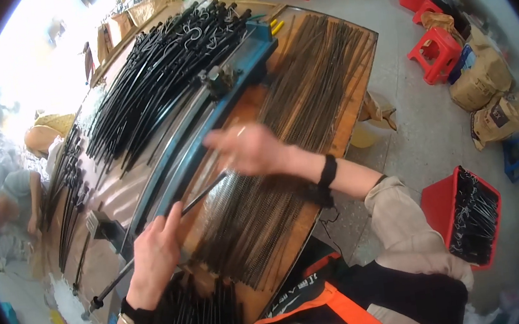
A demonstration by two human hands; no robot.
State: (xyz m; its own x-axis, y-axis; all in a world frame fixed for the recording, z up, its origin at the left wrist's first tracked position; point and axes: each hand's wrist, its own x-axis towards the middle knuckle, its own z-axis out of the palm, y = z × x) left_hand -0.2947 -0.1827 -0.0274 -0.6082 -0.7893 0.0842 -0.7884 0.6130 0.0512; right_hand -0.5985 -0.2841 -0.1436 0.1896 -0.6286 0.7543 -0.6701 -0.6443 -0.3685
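My left hand [157,254] is closed around a long black rod [115,280], which slants from a knobbed end at the lower left up toward the table's middle. My right hand [250,149] is blurred by motion above the rod's upper end, so its finger grip is unclear. Just beyond both hands runs a long blue metal rail [176,180] with a metal clamp block [220,80]. Beneath and beside my right hand lie many thin dark spring-like rods [247,226], side by side. A bundle of black tubes [193,317] sits below my left hand.
A large heap of black rods [156,78] covers the table's far left. At right on the floor are a red bin [461,216] of parts, a red stool [435,54] and brown sacks [481,78]. Another person [10,201] sits at the left edge.
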